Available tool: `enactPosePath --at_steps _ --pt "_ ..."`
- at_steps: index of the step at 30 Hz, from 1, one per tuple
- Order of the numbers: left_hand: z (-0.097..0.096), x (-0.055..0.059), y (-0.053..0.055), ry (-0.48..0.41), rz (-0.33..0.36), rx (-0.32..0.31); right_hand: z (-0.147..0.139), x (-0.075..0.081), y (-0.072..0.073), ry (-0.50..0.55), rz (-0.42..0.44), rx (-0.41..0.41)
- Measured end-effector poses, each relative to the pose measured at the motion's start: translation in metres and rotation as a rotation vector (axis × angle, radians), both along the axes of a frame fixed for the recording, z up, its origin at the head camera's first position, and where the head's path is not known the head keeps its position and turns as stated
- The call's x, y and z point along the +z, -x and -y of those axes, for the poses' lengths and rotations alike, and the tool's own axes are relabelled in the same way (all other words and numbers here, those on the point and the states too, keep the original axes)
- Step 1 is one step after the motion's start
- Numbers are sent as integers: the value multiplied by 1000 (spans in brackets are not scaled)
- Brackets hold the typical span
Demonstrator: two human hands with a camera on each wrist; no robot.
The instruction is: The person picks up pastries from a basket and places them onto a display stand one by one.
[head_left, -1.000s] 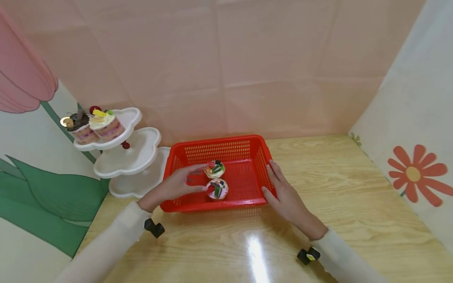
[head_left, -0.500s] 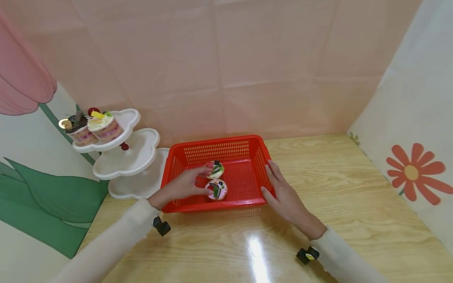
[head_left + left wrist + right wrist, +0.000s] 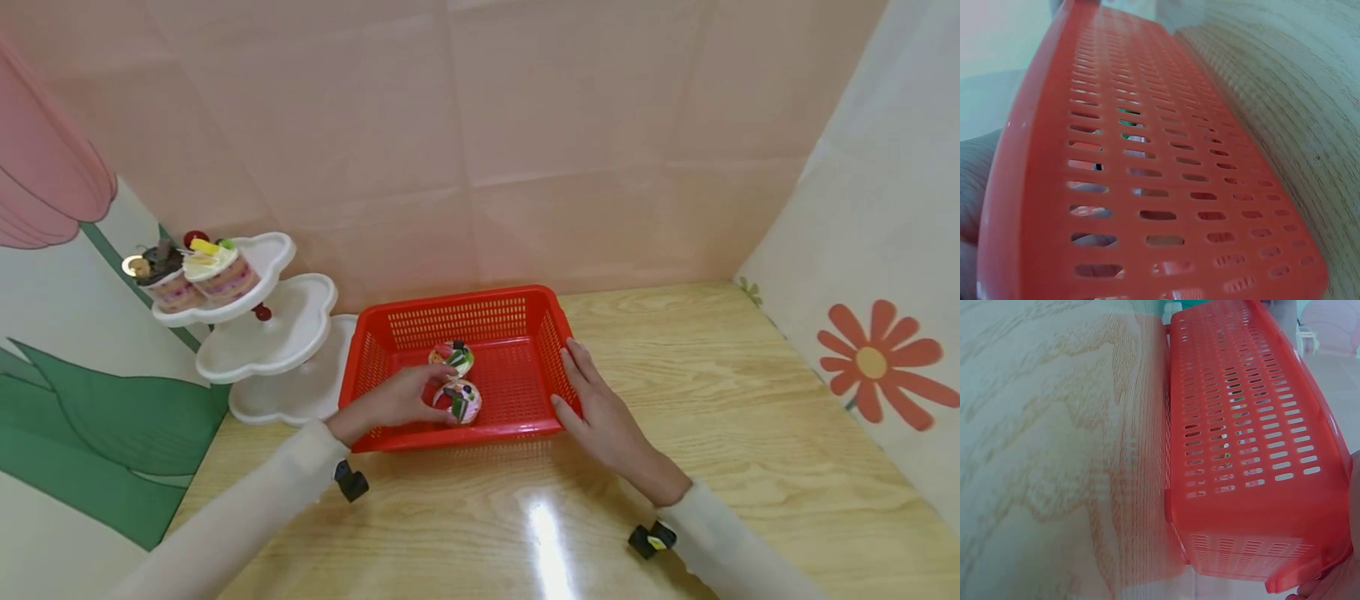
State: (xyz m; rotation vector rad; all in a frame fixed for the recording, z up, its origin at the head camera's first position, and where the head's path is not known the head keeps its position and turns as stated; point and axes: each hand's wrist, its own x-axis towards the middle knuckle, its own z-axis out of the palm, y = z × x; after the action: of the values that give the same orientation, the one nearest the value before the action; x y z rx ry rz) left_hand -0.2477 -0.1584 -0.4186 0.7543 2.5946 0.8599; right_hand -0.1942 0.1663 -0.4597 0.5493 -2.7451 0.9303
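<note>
My left hand [image 3: 405, 398] reaches into a red plastic basket [image 3: 517, 432], thumb and fingers around a pink-topped cupcake [image 3: 467, 402] standing on the basket floor. Just behind it, a cream-topped cupcake [image 3: 461, 358] with fruit decoration stands close by. With my right hand [image 3: 611, 425] I hold the basket's right side; the fingers lie along the rim and the thumb is at the near corner. In the left wrist view the slotted basket wall [image 3: 1116, 206] hides most of my left hand. Fingertips [image 3: 1319, 587] show at the rim's corner in the right wrist view.
A white three-tier stand [image 3: 262, 333] with scalloped plates is left of the basket. Its top plate bears a dark-topped cup cake [image 3: 168, 279] and a cream-topped one [image 3: 221, 275]. Behind the wooden table [image 3: 697, 392] rises a pink backdrop [image 3: 480, 150].
My left hand has moved right and toward the near side, from beside both cupcakes onto the pink-topped one. The right hand and the basket have stayed nearly in place.
</note>
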Motion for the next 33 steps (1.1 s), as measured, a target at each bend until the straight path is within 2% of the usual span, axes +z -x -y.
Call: enactPosePath --at_steps 8,22,33 --pt "-3 -7 2 32 -33 -54 0 -1 1 7 -3 1" --pt "-8 -11 3 66 -25 -52 1 -1 1 7 -20 7" --pt "-13 -13 6 123 11 -49 0 -3 2 15 -30 5"
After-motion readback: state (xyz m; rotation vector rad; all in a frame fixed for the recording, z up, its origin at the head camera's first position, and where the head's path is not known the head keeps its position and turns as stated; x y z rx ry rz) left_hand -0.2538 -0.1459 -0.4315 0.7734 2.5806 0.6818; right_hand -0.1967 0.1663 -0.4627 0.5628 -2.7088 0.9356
